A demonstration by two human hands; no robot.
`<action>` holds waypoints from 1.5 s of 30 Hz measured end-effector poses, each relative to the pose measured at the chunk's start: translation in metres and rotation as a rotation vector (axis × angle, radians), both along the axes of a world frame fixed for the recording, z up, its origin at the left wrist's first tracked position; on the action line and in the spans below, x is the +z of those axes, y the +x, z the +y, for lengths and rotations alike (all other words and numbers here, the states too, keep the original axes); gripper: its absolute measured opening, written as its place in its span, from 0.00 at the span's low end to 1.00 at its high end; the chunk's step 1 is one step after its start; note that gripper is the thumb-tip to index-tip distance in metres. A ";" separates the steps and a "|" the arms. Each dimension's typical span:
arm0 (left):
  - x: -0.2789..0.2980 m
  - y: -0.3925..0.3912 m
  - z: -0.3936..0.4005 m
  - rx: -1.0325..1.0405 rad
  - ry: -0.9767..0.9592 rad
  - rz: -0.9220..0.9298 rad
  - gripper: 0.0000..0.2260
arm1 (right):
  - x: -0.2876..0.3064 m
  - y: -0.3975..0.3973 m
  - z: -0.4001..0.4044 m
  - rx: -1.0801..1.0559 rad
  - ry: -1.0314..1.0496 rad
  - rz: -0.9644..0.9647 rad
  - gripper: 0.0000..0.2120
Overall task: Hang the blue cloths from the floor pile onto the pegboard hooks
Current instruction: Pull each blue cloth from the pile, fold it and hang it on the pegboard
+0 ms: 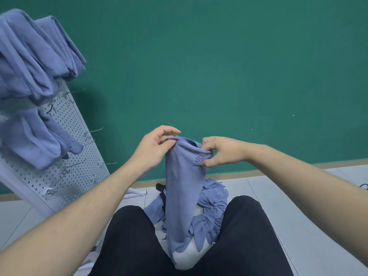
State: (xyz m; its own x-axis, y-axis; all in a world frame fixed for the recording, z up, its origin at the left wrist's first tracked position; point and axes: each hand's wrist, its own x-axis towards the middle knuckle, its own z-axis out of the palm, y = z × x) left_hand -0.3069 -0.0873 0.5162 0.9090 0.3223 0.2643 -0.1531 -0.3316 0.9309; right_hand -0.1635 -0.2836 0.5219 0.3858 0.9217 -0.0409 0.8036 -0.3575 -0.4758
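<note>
A blue cloth (183, 188) hangs lengthwise between my knees, held up by its top edge. My left hand (157, 144) pinches the left corner of that edge. My right hand (221, 151) grips the right side, just by the stitched lettering. Under the cloth, a pile of blue cloths (211, 212) lies on the floor. At the left a white pegboard (79, 156) leans back, with several blue cloths (33, 56) draped over its upper hooks and another bunch (35, 140) lower down. Bare wire hooks (93, 131) stick out along its right side.
A green wall (219, 66) fills the background, with a wooden skirting along the pale tiled floor (298, 196). My legs in black trousers (129, 246) frame the pile. A black item (162, 193) lies among the cloths. A dark cable end shows at the far right edge.
</note>
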 end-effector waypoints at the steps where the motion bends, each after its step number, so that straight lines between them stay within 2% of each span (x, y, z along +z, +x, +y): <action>1: 0.000 0.000 0.000 -0.008 0.005 0.001 0.13 | 0.002 0.002 -0.002 0.004 -0.001 -0.006 0.09; 6: 0.002 0.003 0.001 -0.042 0.011 0.006 0.13 | 0.015 0.006 -0.007 -0.028 0.055 -0.184 0.07; 11: 0.002 0.007 0.004 0.048 0.142 -0.045 0.15 | 0.029 0.001 -0.007 -0.031 0.172 -0.202 0.12; 17: -0.001 0.008 0.004 0.090 0.250 -0.030 0.23 | 0.032 -0.002 -0.004 -0.048 0.084 -0.178 0.13; 22: -0.005 0.009 0.007 0.063 0.423 -0.095 0.21 | 0.041 0.000 -0.005 -0.002 -0.084 -0.161 0.12; 28: -0.008 0.009 0.009 0.043 0.455 -0.051 0.20 | 0.048 0.004 -0.010 0.008 -0.217 -0.222 0.15; 32: -0.008 0.008 0.011 0.053 0.426 -0.047 0.22 | 0.046 -0.001 -0.016 0.064 -0.058 -0.144 0.12; 36: -0.006 0.009 0.014 0.074 0.421 -0.054 0.25 | 0.041 -0.008 -0.011 0.182 0.194 -0.107 0.19; 39: -0.006 0.010 0.017 0.068 0.454 -0.058 0.26 | 0.041 -0.009 -0.004 0.214 0.279 -0.125 0.22; 45: 0.001 0.010 0.017 0.101 0.422 -0.207 0.23 | 0.035 -0.004 -0.001 0.113 0.099 -0.010 0.17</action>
State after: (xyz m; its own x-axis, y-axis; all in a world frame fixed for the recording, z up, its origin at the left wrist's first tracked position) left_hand -0.2971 -0.0707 0.5168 0.7933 0.2316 0.5630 -0.2684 -0.6971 0.6649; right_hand -0.1672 -0.2847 0.5571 0.2794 0.9586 0.0551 0.8408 -0.2165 -0.4962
